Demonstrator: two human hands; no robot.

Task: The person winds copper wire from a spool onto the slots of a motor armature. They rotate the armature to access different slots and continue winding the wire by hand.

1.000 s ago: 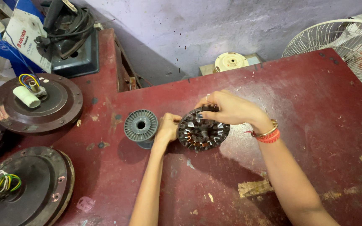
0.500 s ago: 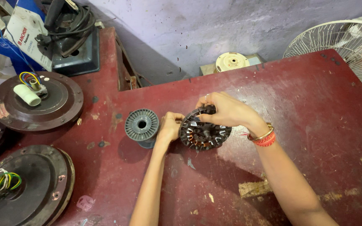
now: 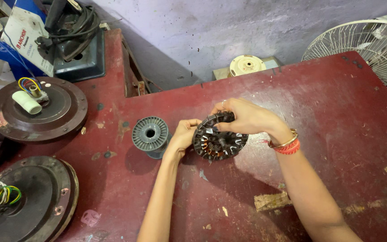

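While your left hand [image 3: 183,136] is pinching the stator [image 3: 219,138] edge just above the red surface [image 3: 328,103], your right hand [image 3: 242,117] is gripping its top; slots are looking mostly bare, spool [image 3: 150,134] untouched beside.

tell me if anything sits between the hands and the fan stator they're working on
Nothing visible does: the left hand and right hand both grip the fan stator directly. The grey spool sits aside, left.

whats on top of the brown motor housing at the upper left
On the brown motor housing lie a white cylindrical capacitor and a bundle of coloured wires at its hub. The hub itself is mostly covered by them.
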